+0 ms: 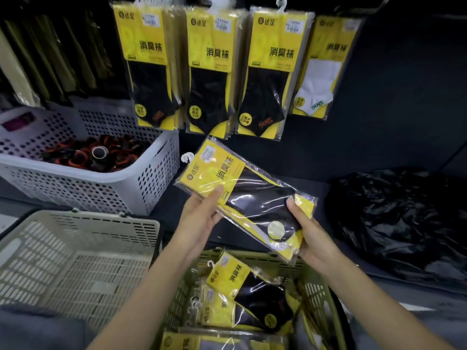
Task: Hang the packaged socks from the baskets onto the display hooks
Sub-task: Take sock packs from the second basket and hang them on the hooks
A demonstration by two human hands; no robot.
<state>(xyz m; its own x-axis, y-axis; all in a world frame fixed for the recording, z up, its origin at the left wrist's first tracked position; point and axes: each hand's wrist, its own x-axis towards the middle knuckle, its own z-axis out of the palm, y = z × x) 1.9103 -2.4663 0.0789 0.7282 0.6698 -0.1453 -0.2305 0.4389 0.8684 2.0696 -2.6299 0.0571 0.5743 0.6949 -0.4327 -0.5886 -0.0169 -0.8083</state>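
Both hands hold a small stack of yellow sock packs (252, 195) with black socks, tilted with the white hanger hook (186, 157) at the upper left. My left hand (202, 215) grips the stack near its yellow header, thumb on top. My right hand (307, 236) grips its lower right end. Below them an olive basket (318, 284) holds several more sock packs (242, 294). On the dark wall above, hanging sock packs fill three hooks with black socks (209, 72), and one pack with white socks (326, 69) hangs at the right.
A beige basket (75, 261) with nothing in it sits at the lower left. Behind it a white perforated basket (106, 183) holds dark rolled items. A crumpled black plastic bag (399, 223) lies at the right. Olive and beige garments (38, 54) hang at the upper left.
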